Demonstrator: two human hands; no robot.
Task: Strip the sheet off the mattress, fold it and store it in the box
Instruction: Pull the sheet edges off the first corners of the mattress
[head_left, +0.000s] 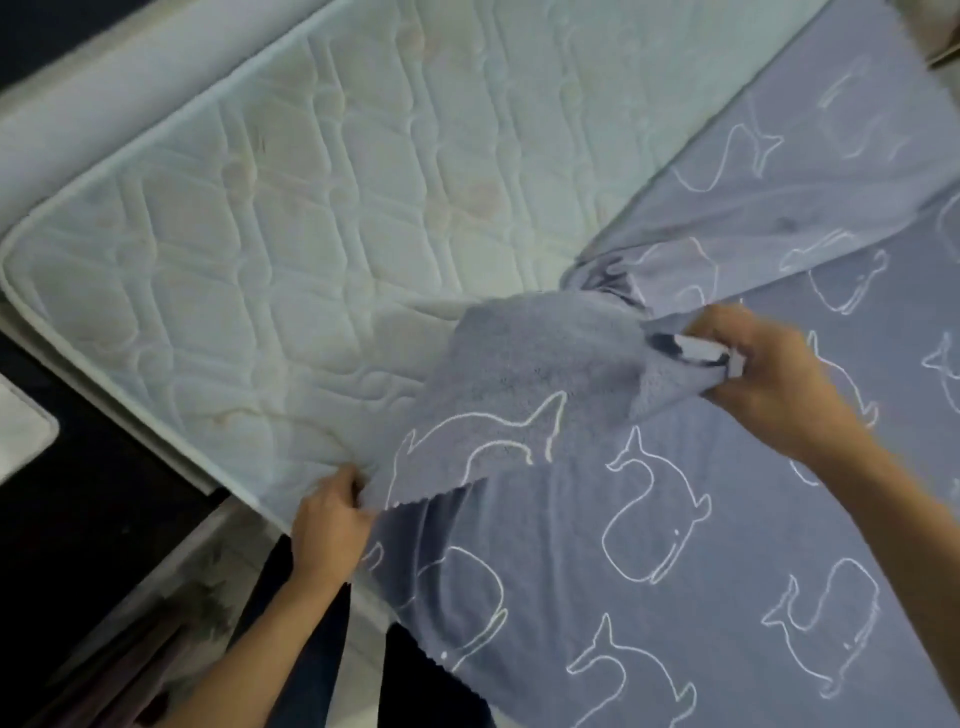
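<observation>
Your left hand pinches the sheet at the mattress near edge; your right hand is closed on a bunched corner above the mattress, perhaps around a label. Stripping is underway: half the mattress is bare. Next, draw both grips toward the covered side.

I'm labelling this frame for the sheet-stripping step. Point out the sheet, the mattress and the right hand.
sheet (649, 597): head view, flat whale-printed part.
mattress (291, 223): head view, bare quilted top.
right hand (763, 364): head view, back of the hand gripping bunched fabric.
</observation>
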